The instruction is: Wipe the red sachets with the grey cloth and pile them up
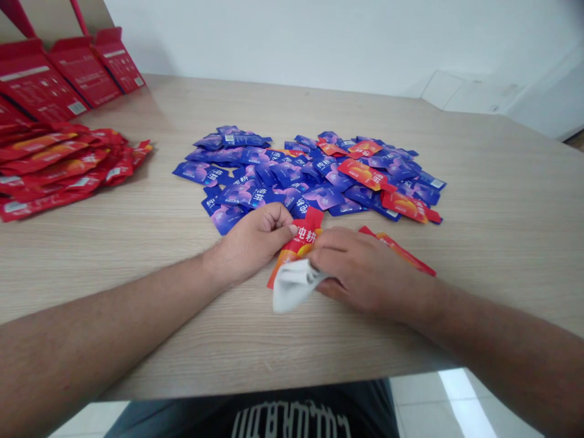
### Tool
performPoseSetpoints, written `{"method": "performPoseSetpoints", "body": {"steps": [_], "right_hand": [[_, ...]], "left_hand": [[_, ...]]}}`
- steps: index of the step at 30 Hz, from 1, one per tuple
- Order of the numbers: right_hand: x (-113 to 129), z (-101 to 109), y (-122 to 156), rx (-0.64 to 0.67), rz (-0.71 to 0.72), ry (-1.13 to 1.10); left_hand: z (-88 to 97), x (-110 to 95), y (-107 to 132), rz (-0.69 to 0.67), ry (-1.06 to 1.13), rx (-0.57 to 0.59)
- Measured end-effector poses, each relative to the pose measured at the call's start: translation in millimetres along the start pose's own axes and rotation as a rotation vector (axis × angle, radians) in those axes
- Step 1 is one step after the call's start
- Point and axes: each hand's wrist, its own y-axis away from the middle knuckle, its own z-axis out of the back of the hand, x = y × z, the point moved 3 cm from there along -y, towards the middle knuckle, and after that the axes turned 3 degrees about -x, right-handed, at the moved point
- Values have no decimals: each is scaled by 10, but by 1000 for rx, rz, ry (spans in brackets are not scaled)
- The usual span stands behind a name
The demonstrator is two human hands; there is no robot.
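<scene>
A red and orange sachet (pixel 306 232) lies slanted on the table in front of me, its top end pinched between the thumb and fingers of my left hand (pixel 262 240). My right hand (pixel 358 267) is closed around a crumpled white cloth or tissue (pixel 296 285), pressed over the sachet's lower part. Another red sachet (pixel 410 257) lies partly hidden behind my right hand. Just beyond both hands spreads a loose pile of blue-purple sachets (pixel 283 173), with several red-orange sachets (pixel 365 174) on its right side.
Red sachets (pixel 68 161) are stacked at the left. Behind them stand red cardboard boxes (pixel 84 70) with raised flaps. The wooden table (pixel 205 359) meets a white wall (pixel 296 48) at the back, and its front edge runs just before my lap.
</scene>
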Motion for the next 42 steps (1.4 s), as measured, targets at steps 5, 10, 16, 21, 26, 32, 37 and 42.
{"method": "performPoseSetpoints", "body": {"steps": [5, 10, 16, 21, 26, 32, 37, 42], "right_hand": [[35, 21, 17, 7, 69, -80], [-182, 183, 46, -212, -127, -371], [-376, 246, 66, -429, -387, -771], [-417, 113, 18, -258, -316, -903], [-327, 54, 31, -151, -257, -908], [-394, 121, 47, -223, -358, -857], [-544, 162, 23, -244, -501, -801], [-578, 176, 8, -212, -560, -755]], "left_hand": [[-13, 16, 11, 26, 100, 18], [-44, -47, 25, 172, 401, -7], [-85, -151, 81, 412, 618, 136], [-142, -141, 168, 628, 672, 516], [-196, -116, 207, 700, 652, 622], [-208, -119, 158, 418, 546, 366], [-152, -44, 73, 194, 481, 116], [-91, -40, 63, -22, 122, 119]]}}
